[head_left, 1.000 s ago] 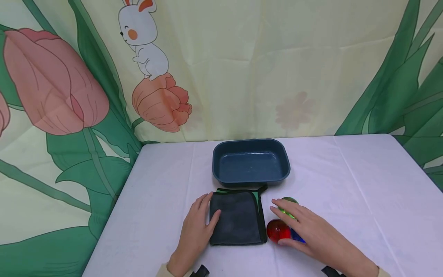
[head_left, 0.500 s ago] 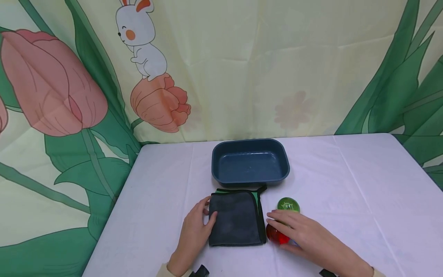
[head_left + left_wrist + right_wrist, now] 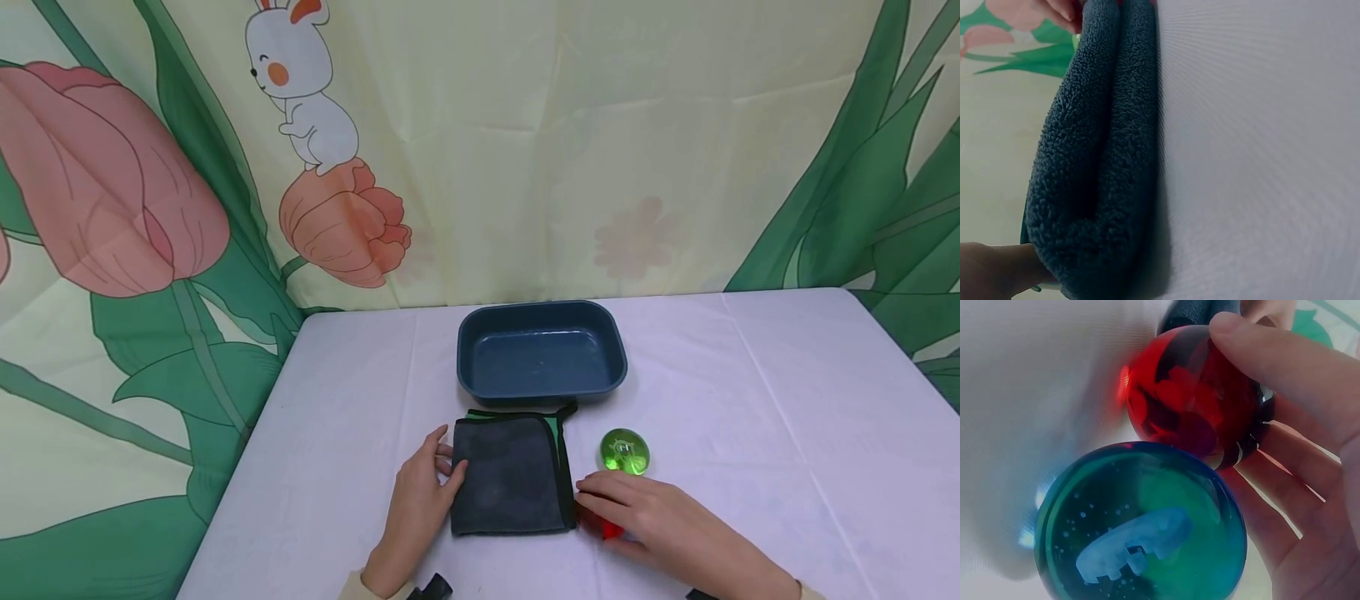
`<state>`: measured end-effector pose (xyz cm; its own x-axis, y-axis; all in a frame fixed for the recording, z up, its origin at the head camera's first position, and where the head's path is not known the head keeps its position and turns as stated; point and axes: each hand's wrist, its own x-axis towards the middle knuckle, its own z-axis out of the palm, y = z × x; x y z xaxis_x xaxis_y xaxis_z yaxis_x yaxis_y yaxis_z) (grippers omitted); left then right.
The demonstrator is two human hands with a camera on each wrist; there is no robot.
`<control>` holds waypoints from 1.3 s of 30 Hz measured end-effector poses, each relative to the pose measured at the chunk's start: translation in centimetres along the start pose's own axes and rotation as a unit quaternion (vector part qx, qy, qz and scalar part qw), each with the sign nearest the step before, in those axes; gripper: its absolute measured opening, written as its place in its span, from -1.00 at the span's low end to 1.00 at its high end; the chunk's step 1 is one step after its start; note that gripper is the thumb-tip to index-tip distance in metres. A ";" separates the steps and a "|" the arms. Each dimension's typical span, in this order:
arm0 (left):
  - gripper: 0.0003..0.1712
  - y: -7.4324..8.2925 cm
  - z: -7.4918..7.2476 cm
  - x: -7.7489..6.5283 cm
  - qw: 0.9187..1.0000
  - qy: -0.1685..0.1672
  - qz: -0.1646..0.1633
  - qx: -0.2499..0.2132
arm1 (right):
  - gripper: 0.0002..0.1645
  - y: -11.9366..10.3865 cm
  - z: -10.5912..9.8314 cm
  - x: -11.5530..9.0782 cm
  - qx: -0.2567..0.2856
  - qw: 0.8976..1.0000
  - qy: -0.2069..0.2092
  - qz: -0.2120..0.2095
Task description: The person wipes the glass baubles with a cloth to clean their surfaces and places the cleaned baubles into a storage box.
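Observation:
My left hand [image 3: 418, 502] rests at the left side of a folded dark grey cloth [image 3: 513, 477], thumb touching its edge and fingers loosely bent. The left wrist view shows the cloth's thick, fluffy fold [image 3: 1129, 144], with part of a finger against its end. Beside the cloth's right edge, my right hand [image 3: 660, 517] grips a clear red ball [image 3: 1191, 394], thumb on one side and fingers behind it. A clear blue ball [image 3: 1141, 531] with a pale figure inside lies close by; the hand mostly hides it from the head view. Beyond the fingers sits a clear green ball [image 3: 625, 452].
A dark blue rectangular tray [image 3: 542, 398] stands just behind the cloth. Everything lies on a white-covered table [image 3: 757, 417]. At the table's far edge hangs a printed curtain [image 3: 510, 167] with tulips and a rabbit.
My right hand has drawn nearer to me, off the green ball, and its fingers have closed round the red ball. The left hand's fingers have bent slightly; the cloth has stayed put.

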<state>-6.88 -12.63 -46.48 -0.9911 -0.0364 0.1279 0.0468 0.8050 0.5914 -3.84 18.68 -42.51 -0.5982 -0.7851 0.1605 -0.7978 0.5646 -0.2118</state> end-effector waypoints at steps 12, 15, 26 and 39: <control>-0.55 -0.1 -0.3 0.0 0.999 -0.028 -0.010 -0.038 | -0.29 -0.2 0.6 0.4 -0.015 1.000 0.014 -0.024; -0.57 -0.2 -0.4 0.1 0.998 -0.031 -0.014 -0.053 | -0.29 -0.3 0.6 0.6 -0.018 1.000 0.009 -0.021; -0.60 -0.1 -0.2 0.2 0.992 -0.029 -0.031 -0.116 | -0.30 -0.9 0.0 1.0 0.005 0.994 -0.092 0.052; -0.62 0.0 -0.9 0.2 0.984 -0.022 -0.028 -0.173 | -0.32 -0.9 -0.1 0.9 -0.003 0.997 -0.064 0.035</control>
<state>-6.93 -13.18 -45.71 -0.9975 -0.0433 0.0565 0.0232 0.5528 0.8330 -3.66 17.46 -42.07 -0.6387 -0.7692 0.0200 -0.7544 0.6210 -0.2126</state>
